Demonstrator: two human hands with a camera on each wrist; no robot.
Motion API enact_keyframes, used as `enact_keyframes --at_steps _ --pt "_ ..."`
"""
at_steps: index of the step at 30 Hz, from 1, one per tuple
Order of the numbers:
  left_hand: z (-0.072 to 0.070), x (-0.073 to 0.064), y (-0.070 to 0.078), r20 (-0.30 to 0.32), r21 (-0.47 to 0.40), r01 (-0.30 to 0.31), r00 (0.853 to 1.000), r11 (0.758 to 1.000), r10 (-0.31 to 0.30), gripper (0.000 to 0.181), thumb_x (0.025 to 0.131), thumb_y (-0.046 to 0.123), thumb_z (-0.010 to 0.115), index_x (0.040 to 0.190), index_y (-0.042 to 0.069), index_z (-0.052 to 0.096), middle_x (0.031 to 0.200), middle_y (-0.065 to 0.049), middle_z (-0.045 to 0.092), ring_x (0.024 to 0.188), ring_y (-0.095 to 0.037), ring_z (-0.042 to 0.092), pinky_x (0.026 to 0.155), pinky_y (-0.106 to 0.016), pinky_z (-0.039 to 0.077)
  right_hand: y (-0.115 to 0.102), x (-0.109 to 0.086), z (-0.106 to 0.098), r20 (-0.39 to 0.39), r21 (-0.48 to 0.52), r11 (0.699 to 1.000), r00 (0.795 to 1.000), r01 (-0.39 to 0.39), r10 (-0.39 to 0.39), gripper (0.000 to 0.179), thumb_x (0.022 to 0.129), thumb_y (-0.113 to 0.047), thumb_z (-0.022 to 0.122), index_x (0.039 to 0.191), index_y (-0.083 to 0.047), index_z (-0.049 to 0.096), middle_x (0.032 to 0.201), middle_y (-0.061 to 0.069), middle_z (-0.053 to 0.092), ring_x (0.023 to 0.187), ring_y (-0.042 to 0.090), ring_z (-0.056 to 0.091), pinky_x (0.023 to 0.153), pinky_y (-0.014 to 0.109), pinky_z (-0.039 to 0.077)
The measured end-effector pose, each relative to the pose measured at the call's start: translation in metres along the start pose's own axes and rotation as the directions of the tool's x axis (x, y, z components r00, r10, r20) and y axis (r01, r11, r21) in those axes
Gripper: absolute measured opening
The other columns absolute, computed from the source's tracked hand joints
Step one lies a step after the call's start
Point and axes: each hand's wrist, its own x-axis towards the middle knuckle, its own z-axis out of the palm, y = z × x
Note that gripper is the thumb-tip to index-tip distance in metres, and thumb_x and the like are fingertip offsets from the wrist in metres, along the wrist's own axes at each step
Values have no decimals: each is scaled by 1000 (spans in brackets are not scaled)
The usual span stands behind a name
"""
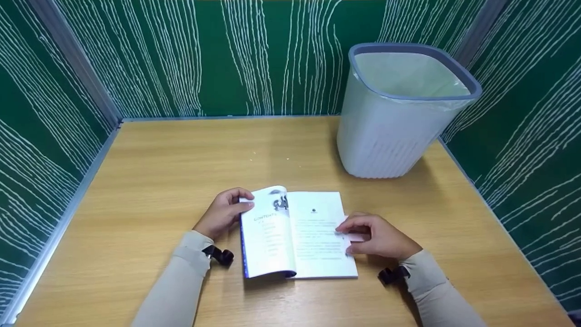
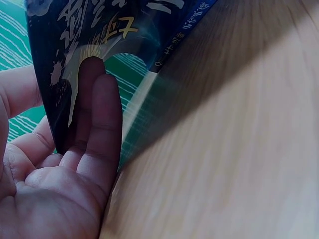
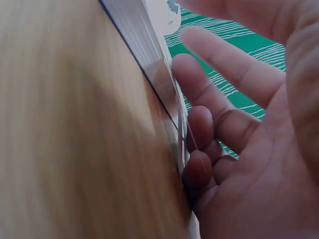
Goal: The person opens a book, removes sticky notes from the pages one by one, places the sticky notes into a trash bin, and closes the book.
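Note:
An open book (image 1: 317, 245) lies on the wooden table, its left page headed CONTENTS, its right page printed with lines of text. My left hand (image 1: 222, 211) grips the outer edge of the raised left side, thumb over the page and fingers behind. In the left wrist view those fingers stand behind the dark blue cover (image 2: 50, 55) with white and gold lettering. My right hand (image 1: 379, 234) rests at the right page's outer edge, thumb and fingertips apart on the paper. The right wrist view has loosely bent fingers (image 3: 199, 122) against the edge of the page block (image 3: 134, 35).
A pale waste bin (image 1: 386, 131) with a blue-grey rim and a liner stands at the back right of the table (image 1: 150, 181). Small white specks (image 1: 288, 159) lie beyond the book. Green walls with white streaks border the back and sides.

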Motion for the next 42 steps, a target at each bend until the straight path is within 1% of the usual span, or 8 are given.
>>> enact_keyframes --at_steps 5,14,19,22,25,29,32,42 --pt "1 -1 1 -2 -1 9 1000 1000 -9 24 97 13 71 119 4 64 111 -11 61 94 -23 66 73 -30 59 -2 -1 0 36 -21 999 999 -27 28 45 76 -23 94 117 -25 76 117 1 66 113 22 56 96 21 51" --pt "1 0 0 8 -22 -1 1000 1000 1 23 96 10 71 117 2 64 108 -10 61 89 -19 66 69 -27 57 -5 -4 -1 65 -43 998 997 -42 45 45 74 -26 95 115 -26 76 110 3 64 101 18 55 86 21 52" --pt "0 0 0 0 -13 -1 1000 1000 1 23 96 11 72 116 3 65 107 -9 62 89 -19 66 70 -28 58 -8 -5 -1 100 -33 997 992 -68 71 48 73 -26 95 117 -27 75 114 2 64 111 21 57 99 21 52" --pt "0 0 -1 -4 -10 4 1000 1000 -4 23 96 12 72 116 4 65 107 -10 62 88 -19 66 70 -28 58 -9 -4 -1 107 -43 995 990 -88 93 48 72 -28 96 116 -28 76 114 1 63 115 23 57 103 23 51" --pt "0 1 -1 0 -13 6 1000 1000 -6 23 96 12 72 116 4 65 107 -10 62 88 -20 67 70 -29 59 -10 -4 -1 102 -74 993 990 -92 99 44 72 -30 95 112 -31 77 110 1 62 111 22 55 99 22 51" --pt "0 1 -1 3 -11 6 1000 1000 -6 23 96 12 72 117 4 65 108 -10 62 89 -20 67 71 -29 59 -9 -4 0 93 -106 993 993 -60 70 38 73 -30 95 108 -32 79 101 4 60 97 20 52 82 24 48" --pt "0 1 -1 0 -11 6 1000 1000 -6 24 96 12 72 117 4 65 107 -10 62 87 -20 66 70 -29 58 -8 -4 0 87 -117 993 995 -32 42 35 73 -30 95 105 -32 80 97 7 58 90 20 50 74 27 44" --pt "0 0 0 1 -19 8 1000 1000 -8 24 96 12 72 117 4 65 108 -10 62 90 -20 66 72 -30 59 -10 -6 -1 109 -148 989 993 -22 39 29 75 -33 94 101 -33 82 97 5 58 92 20 51 76 29 43"
